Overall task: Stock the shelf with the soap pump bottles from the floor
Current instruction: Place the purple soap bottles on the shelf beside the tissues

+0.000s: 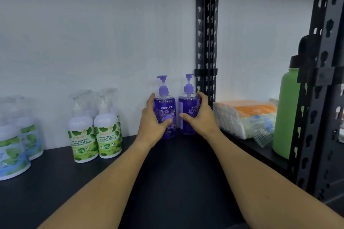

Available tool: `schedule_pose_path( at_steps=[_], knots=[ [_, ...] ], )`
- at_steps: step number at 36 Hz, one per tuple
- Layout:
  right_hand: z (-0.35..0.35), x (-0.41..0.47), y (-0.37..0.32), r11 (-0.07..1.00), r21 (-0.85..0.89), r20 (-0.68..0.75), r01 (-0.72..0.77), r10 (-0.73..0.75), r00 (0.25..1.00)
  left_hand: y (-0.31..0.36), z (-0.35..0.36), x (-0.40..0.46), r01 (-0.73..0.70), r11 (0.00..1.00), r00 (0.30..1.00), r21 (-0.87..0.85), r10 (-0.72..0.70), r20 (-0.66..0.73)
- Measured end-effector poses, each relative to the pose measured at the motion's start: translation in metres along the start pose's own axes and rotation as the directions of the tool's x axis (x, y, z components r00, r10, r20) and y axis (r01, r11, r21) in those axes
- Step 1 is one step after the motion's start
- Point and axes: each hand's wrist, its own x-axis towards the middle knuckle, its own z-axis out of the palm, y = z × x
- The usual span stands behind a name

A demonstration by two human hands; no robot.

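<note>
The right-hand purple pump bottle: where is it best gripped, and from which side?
Grip the right purple bottle round its wide body, from the front. It stands upright near the wall and black post, with its thin pump on top. The right hand grips there.

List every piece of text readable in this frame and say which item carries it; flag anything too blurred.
"guardian": white, on the left purple soap pump bottle, gripped by the left hand.
"guardian": orange, on both front green-leaf white pump bottles.
"ANTIBACTERIAL HAND WASH MAXIMUM PROTECTION": same two bottles.
Too small: their badges and fine print.
Unreadable: right purple bottle label, in the right hand; blue-green bottles; tissue packs.
</note>
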Motion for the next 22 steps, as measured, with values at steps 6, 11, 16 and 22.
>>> schedule_pose_path(
  at_steps=[6, 11, 16, 22],
  knots=[
    [-0.014, -0.002, 0.006, 0.993, 0.110, 0.142, -0.041, 0.025, 0.990, -0.003, -0.001, 0.000, -0.031, 0.998, 0.999, 0.050, 0.031, 0.012],
    [-0.013, -0.002, 0.006, 0.998, 0.055, 0.094, -0.017, 0.012, 0.996, -0.004, 0.000, -0.001, -0.045, 0.997, 0.999, 0.068, 0.045, 0.009],
    [-0.005, -0.001, 0.007, 1.000, -0.029, 0.012, 0.005, -0.005, 1.000, -0.002, 0.003, -0.002, -0.056, 0.996, 0.998, 0.067, 0.056, 0.008],
    [-0.012, -0.002, 0.007, 0.999, 0.044, 0.102, -0.023, 0.018, 0.995, -0.003, 0.004, -0.002, -0.054, 0.995, 0.998, 0.078, 0.053, 0.016]
  ],
)
